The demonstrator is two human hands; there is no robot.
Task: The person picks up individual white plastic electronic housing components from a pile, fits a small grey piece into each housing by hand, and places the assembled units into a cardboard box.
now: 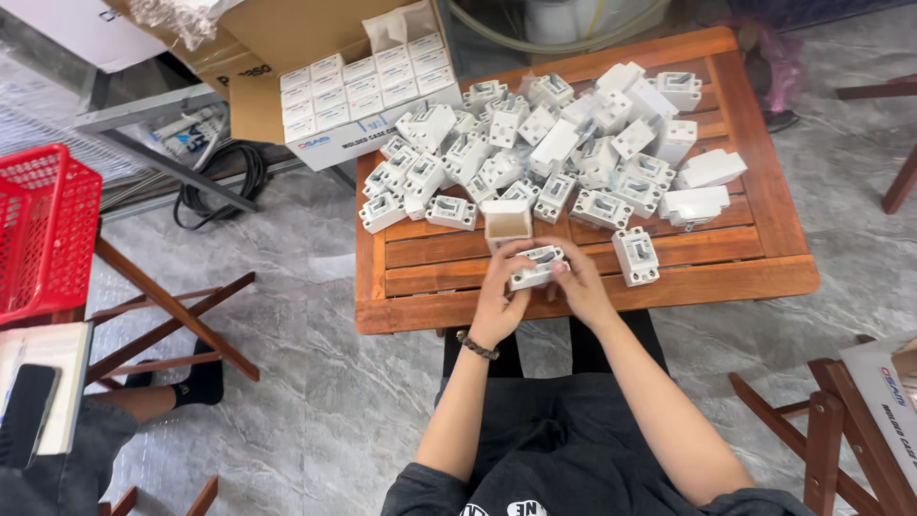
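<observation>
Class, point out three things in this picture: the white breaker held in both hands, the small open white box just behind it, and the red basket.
white breaker (537,268), head view, on its front face between the hands.
small open white box (507,227), head view, on its near wall.
red basket (43,229), head view, on its mesh side.

Slatted wooden table (745,250) under a heap of white breaker units (535,153), open small box (506,225).

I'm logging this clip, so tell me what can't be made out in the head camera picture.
- Small white plastic breaker: its underside, covered by the left hand and right hand.
- Open small white carton on the slatted wooden table: its inside, too small.
- Large brown cardboard box of white cartons: cut off by the top edge.
- Red plastic basket: cut off left.
</observation>
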